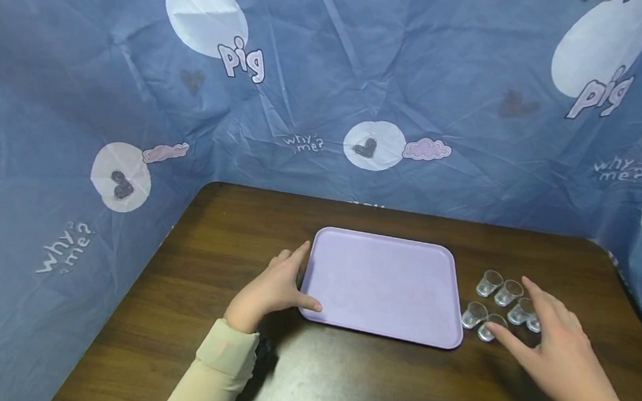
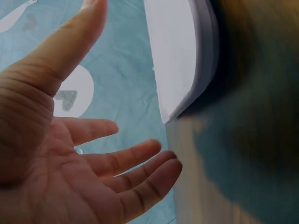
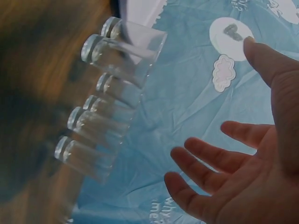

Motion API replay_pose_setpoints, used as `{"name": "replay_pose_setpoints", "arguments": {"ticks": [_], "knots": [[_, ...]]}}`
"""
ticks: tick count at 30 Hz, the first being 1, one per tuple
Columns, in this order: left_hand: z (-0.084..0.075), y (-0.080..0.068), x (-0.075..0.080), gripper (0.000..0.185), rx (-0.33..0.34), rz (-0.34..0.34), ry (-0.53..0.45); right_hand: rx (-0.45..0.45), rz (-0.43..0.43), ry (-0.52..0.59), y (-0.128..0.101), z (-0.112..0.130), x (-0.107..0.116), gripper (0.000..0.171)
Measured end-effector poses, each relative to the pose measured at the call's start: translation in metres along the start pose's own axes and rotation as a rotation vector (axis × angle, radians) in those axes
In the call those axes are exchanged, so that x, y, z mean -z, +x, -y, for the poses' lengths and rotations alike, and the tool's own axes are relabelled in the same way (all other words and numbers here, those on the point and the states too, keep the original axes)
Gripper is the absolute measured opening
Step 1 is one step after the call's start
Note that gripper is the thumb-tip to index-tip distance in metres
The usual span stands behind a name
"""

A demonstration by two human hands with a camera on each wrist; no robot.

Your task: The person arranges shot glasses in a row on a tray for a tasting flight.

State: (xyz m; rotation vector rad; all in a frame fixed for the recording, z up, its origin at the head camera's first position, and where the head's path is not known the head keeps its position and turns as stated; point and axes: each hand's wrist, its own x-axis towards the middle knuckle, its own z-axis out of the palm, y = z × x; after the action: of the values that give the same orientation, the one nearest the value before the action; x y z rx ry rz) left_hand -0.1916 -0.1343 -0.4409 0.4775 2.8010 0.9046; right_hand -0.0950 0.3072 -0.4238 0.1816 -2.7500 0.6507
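A lilac rectangular tray (image 1: 382,285) lies flat on the wooden table. At its left edge is my left hand (image 1: 275,289), thumb and fingers spread; in the left wrist view a gap shows between that hand (image 2: 70,158) and the tray (image 2: 175,51). Several small clear glasses (image 1: 489,283) stand upright in a cluster just right of the tray. My right hand (image 1: 557,342) hovers by the cluster's right side with its fingers apart, hiding part of one glass. The right wrist view has the glasses (image 3: 121,58) in front of the open right hand (image 3: 224,172), which holds nothing.
The brown wooden table (image 1: 226,230) has rounded far corners. Blue printed cloth (image 1: 319,86) hangs behind it and along both sides. The nearest glasses stand close to the tray's right edge.
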Motion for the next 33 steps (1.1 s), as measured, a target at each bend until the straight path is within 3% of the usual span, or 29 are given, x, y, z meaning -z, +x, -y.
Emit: {"name": "replay_pose_setpoints", "arguments": {"ticks": [8, 17, 21, 33], "knots": [[0.003, 0.009, -0.003, 0.129, -0.010, 0.085, 0.004, -0.036, 0.004, -0.031, -0.012, -0.015, -0.002, 0.096], [0.006, 0.011, -0.008, 0.132, 0.053, 0.155, 0.014, -0.095, 0.157, -0.050, -0.014, -0.030, -0.009, 0.090], [0.007, 0.012, -0.012, 0.130, 0.037, 0.164, 0.014, -0.110, 0.184, -0.009, -0.011, -0.029, -0.017, 0.081], [0.015, 0.011, -0.017, 0.131, 0.005, 0.176, -0.012, -0.111, 0.156, 0.073, 0.003, -0.031, -0.038, 0.060]]}}
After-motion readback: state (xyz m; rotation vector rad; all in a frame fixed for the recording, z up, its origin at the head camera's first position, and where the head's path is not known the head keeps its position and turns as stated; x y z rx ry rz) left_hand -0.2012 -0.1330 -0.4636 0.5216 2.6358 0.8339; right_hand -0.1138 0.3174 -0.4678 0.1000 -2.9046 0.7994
